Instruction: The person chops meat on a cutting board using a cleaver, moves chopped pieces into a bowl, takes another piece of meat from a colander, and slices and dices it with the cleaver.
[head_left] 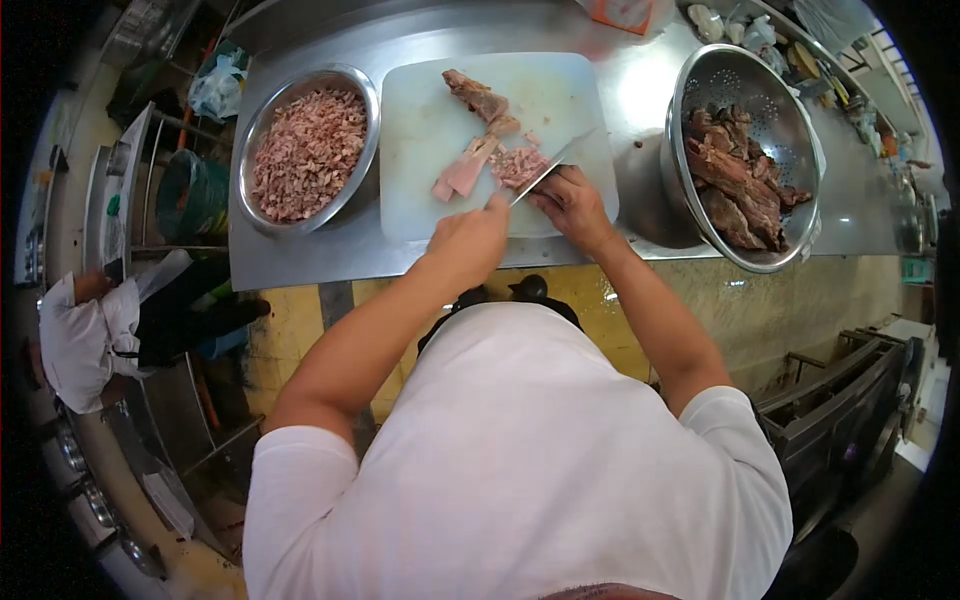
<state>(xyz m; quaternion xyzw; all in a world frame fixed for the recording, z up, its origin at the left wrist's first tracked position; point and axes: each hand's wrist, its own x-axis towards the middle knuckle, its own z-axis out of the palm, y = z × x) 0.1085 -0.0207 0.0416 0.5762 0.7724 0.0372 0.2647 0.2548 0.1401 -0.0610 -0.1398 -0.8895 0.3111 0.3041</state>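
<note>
My left hand (468, 243) is closed round the handle of a knife (548, 170), its blade slanting away to the upper right. Close against the blade's right side, my right hand (577, 207) has its fingers curled; whatever lies under them is hidden. Left of the blade is a small heap of diced meat (517, 167). Pink meat slices (463, 172) lie beside the heap on the white cutting board (420, 110). Further back on the board rests a browned chunk of meat (476, 97).
A steel bowl (372, 112) of chopped meat stands left of the board. On the right, a steel colander (690, 85) holds large browned meat pieces. Both are on the steel table (640, 90). Another person in a white shirt (85, 340) is at far left.
</note>
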